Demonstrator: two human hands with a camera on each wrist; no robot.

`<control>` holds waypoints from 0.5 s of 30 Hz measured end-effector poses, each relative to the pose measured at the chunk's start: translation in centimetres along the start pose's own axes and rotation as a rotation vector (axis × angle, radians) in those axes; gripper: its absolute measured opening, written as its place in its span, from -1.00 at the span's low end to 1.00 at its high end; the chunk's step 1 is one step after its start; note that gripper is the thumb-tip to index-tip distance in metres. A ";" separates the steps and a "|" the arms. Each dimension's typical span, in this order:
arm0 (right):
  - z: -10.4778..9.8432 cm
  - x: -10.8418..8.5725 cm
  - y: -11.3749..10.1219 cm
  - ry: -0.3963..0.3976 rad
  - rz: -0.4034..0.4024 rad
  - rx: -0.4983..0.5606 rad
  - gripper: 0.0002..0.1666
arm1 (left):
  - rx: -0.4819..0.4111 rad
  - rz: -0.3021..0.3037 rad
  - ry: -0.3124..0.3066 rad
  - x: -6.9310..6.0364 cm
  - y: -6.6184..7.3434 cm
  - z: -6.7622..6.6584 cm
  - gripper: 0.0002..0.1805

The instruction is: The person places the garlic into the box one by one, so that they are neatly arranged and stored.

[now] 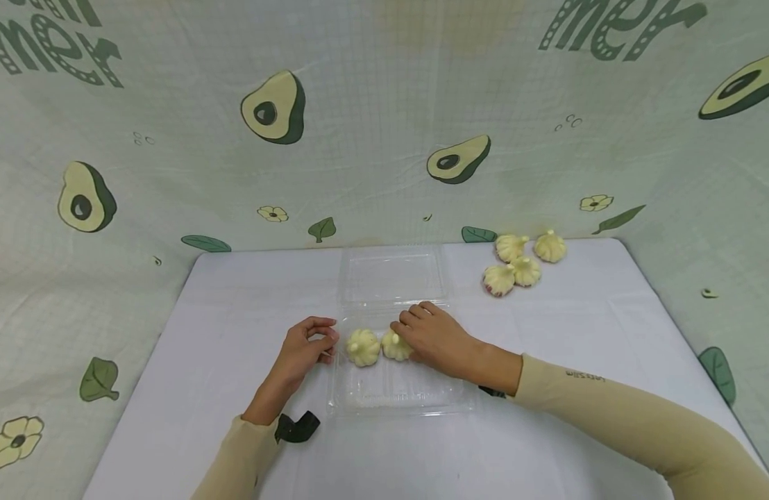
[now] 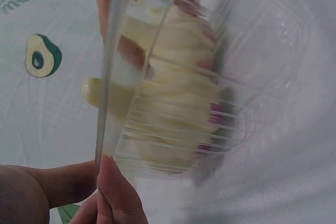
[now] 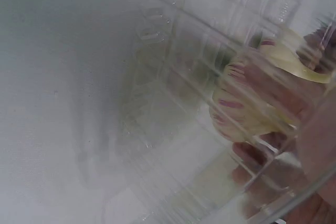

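Note:
A clear plastic clamshell container point(image 1: 409, 397) lies with its lid point(image 1: 393, 274) folded back on the white table. Inside the base, a garlic bulb point(image 1: 363, 347) sits at the left, and a second garlic bulb point(image 1: 393, 345) is right beside it. My right hand point(image 1: 437, 340) grips that second bulb, its fingers partly covering it; in the right wrist view the bulb's purple-streaked underside point(image 3: 233, 103) shows through the plastic wall. At the container's left edge, my left hand point(image 1: 303, 351) pinches the rim between thumb and fingers point(image 2: 118, 187), as the left wrist view shows.
Several more garlic bulbs point(image 1: 500, 279) lie grouped at the back right of the table point(image 1: 247, 298). A printed cloth with avocados point(image 1: 275, 107) hangs behind and at the sides. Black straps point(image 1: 299, 427) are at the wrists.

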State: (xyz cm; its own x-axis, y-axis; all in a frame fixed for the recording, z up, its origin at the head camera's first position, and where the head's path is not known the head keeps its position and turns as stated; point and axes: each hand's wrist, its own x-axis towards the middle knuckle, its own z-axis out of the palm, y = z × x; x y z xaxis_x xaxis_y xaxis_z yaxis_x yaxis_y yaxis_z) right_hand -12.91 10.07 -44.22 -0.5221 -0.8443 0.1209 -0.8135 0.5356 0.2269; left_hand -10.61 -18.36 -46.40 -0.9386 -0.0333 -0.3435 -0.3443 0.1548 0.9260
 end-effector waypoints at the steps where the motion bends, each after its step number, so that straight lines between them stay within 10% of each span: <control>1: 0.0 0.0 0.0 0.001 0.004 0.007 -0.29 | 0.000 0.000 0.001 0.0 0.0 0.0 -0.65; 15: -0.1 -0.7 0.4 0.062 0.029 0.016 -0.28 | -0.018 0.017 -0.024 -0.3 0.2 -0.1 -0.63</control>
State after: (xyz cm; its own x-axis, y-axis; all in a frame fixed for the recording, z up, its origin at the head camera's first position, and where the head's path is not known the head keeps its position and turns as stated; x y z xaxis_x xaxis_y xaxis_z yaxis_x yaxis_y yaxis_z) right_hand -12.81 10.87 -44.15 -0.5287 -0.8280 0.1871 -0.8027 0.5593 0.2069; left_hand -10.43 -18.38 -46.14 -0.9436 -0.0068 -0.3310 -0.3287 0.1376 0.9344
